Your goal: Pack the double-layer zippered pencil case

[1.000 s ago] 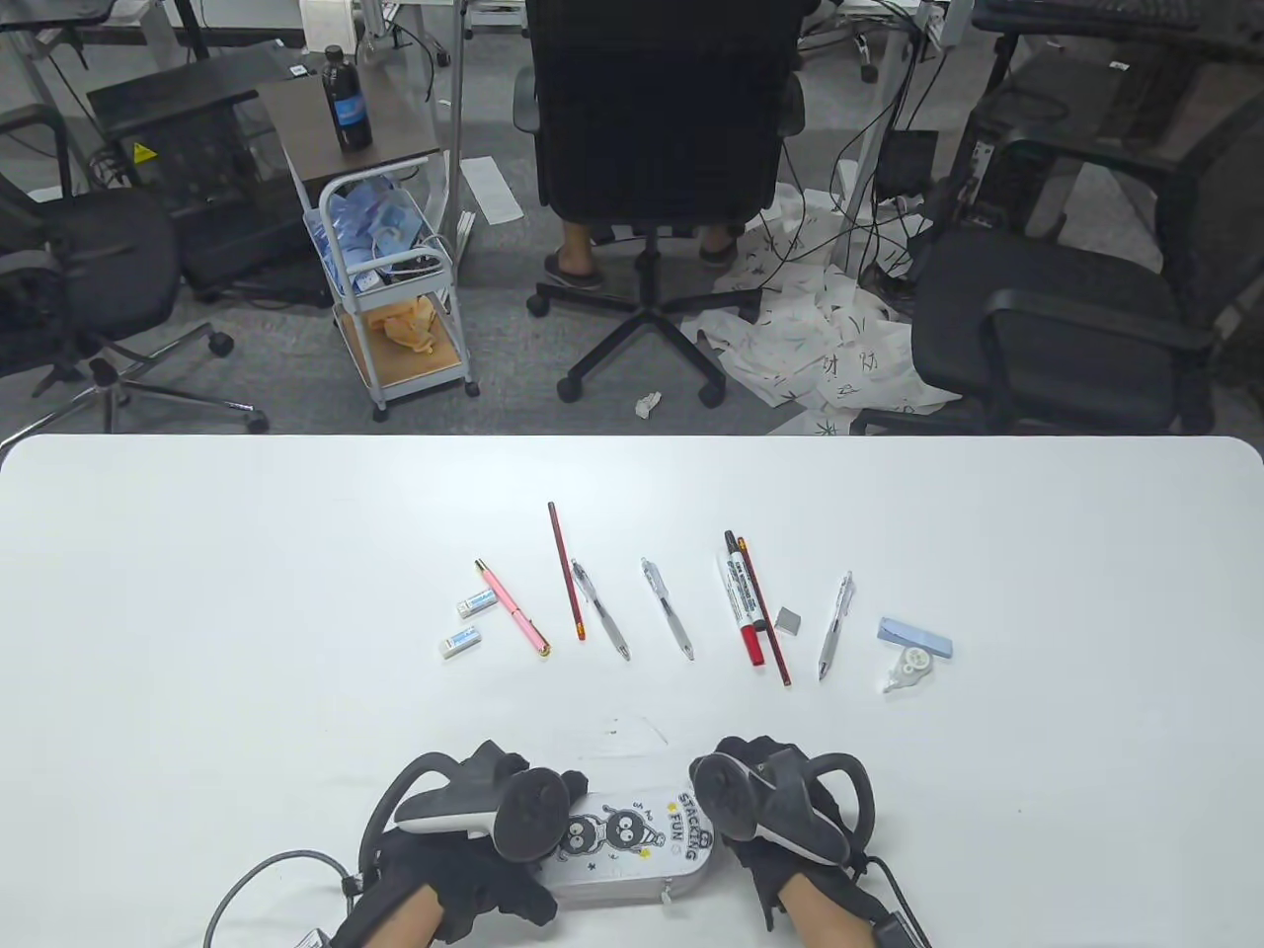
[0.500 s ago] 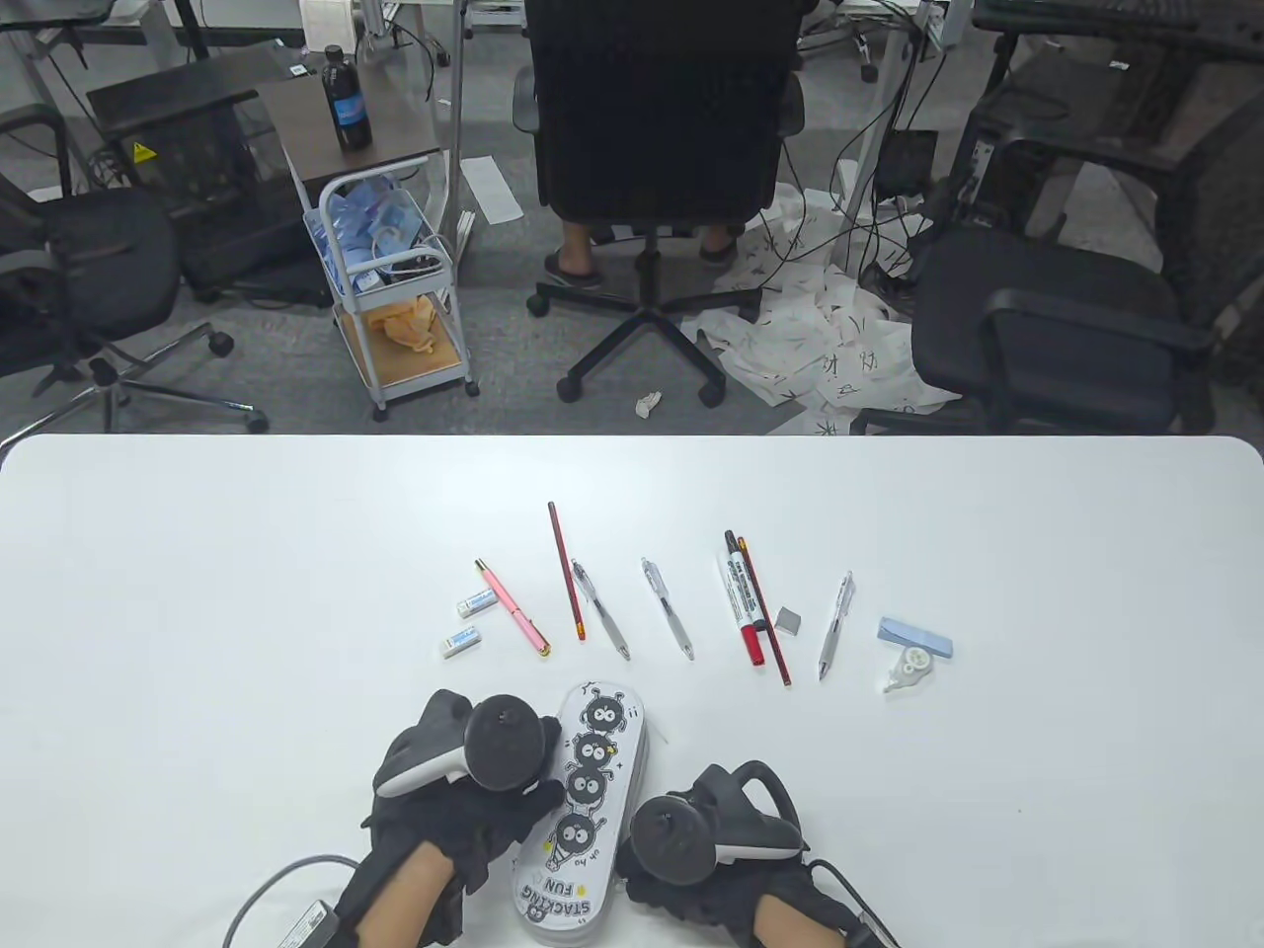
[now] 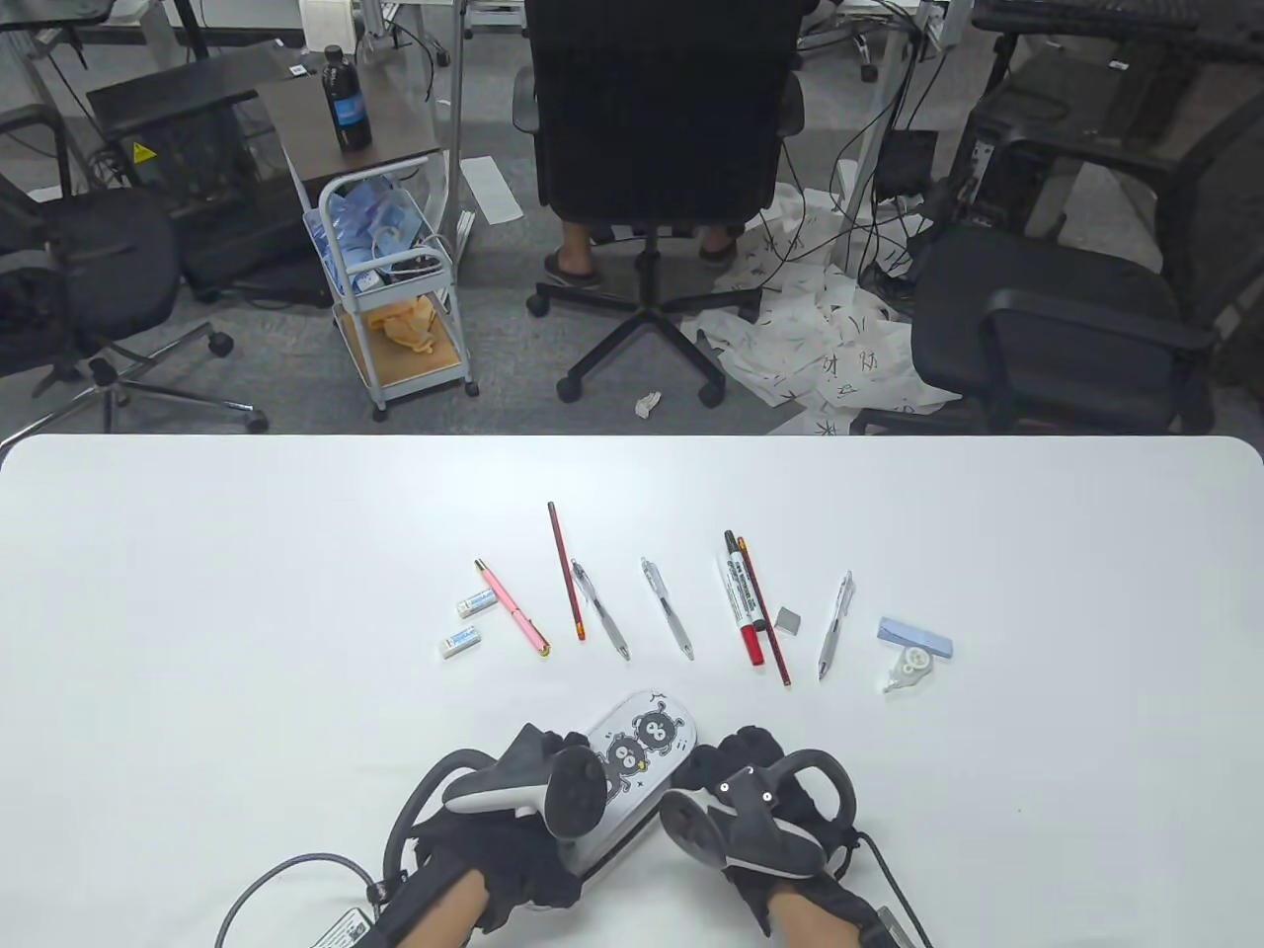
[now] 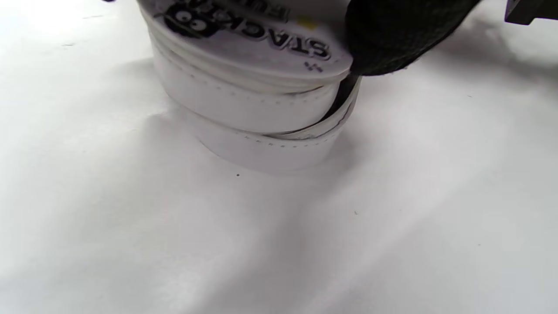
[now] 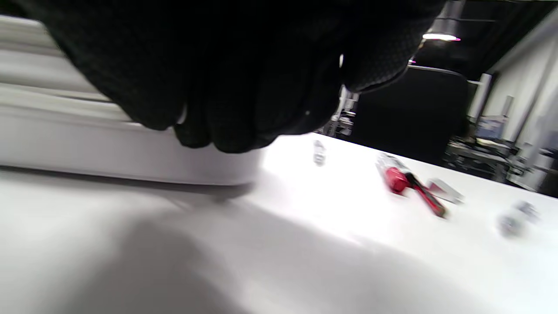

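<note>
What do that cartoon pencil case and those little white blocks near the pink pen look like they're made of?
The pencil case looks like smooth faux leather or coated fabric. The left wrist view shows stitched seams along its two white layers and a printed, slightly glossy lid. The two white blocks look like rubber or vinyl erasers, matte white inside printed paper sleeves, though they are too small to be sure.

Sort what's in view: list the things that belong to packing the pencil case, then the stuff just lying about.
For the job:
- white cartoon-printed zippered pencil case, held by left hand and right hand
- pink pen
- two white erasers
- red-capped marker
- blue rectangular block

Lying about:
- dark bottle on a side table
- black office chair
</note>
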